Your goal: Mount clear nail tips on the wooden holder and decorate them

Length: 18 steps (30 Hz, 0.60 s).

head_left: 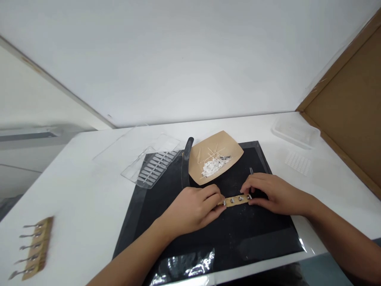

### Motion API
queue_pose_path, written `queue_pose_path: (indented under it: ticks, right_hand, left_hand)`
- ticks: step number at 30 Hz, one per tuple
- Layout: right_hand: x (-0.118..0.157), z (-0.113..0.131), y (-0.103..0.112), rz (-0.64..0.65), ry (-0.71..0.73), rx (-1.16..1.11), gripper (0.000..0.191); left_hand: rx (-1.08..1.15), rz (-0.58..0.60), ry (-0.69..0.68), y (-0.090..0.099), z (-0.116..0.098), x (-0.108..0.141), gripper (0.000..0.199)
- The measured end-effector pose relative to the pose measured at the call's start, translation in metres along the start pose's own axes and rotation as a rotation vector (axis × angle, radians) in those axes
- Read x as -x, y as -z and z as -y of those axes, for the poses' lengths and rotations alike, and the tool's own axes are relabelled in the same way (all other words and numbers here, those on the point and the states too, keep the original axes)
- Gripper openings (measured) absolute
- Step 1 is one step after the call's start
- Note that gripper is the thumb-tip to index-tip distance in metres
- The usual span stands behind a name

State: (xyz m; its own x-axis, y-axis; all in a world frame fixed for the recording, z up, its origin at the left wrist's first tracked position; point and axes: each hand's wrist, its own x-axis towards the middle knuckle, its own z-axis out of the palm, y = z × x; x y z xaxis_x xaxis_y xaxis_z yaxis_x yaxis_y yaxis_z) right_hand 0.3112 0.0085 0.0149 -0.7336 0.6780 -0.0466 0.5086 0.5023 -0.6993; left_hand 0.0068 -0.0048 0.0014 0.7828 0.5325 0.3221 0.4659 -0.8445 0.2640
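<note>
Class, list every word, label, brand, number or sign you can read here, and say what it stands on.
None: no text can be read in this view.
The black mat, the brown paper tray and the studded strip show no legible lettering.
Any marks on the clear plastic case are too small to make out.

No txt or nos. legible; view's prob. too blurry.

- On the black mat (262, 234), tan strip (236, 201): left end hidden behind left fingers (212, 202).
- Right of the mat, brown panel (348, 107): partly cut off.
</note>
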Motion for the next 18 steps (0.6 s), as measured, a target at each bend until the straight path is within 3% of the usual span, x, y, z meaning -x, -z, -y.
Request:
queue_pose_path:
  ticks: [9, 18]
  right_hand:
    - [0.001, -0.002, 0.007, -0.025, 0.068, -0.002, 0.026]
    - [-0.006, -0.001, -0.008, -0.098, 0.224, -0.012, 0.019]
  left_hand:
    - [0.010, 0.003, 0.002, -0.001, 0.001, -0.001, 0.013]
    - [0.043, 0.013, 0.009, -0.001, 0.002, 0.000, 0.012]
